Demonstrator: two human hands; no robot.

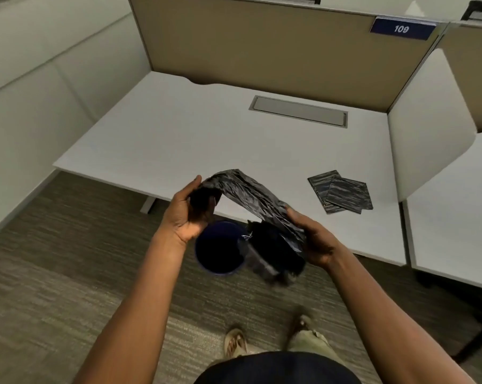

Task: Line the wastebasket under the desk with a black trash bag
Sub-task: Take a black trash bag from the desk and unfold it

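A black trash bag (251, 195) stretches in an arch between my two hands, above the front edge of the white desk (179, 134). My left hand (188, 212) grips its left end. My right hand (314, 239) grips the right end, from which a loose, blurred part of the bag hangs down. Below my hands, on the carpet at the desk's front edge, stands a dark blue round wastebasket (220, 248), upright, with its dark inside showing.
Two folded black trash bags (342, 194) lie on the desk at the right. A grey cable flap (298, 110) is set in the desk top. Beige partitions with a "109" sign (402, 29) enclose the desk. My feet (235, 342) stand on the carpet.
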